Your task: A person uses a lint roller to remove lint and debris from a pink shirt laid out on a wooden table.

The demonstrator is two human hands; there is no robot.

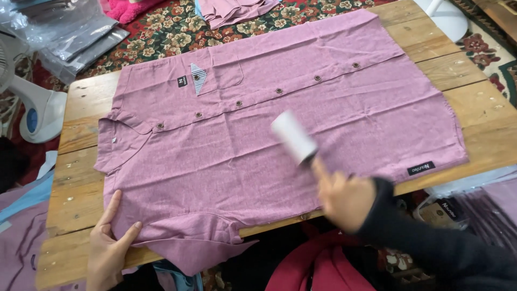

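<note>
Right hand (344, 196) is gripping a lint roller (294, 137) mid-shirt while left hand (110, 245), fingers splayed flat, is pinning the buttoned pink shirt (323, 102) on the tabletop (81, 97); folding appears not yet begun.

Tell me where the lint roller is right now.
In the head view, the lint roller lies on the pink shirt, right of centre, held by the right hand.

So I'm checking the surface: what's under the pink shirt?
The pink shirt lies flat on a wooden table, whose planks show around it. The planks beneath the cloth are covered, so anything there is hidden.
</note>
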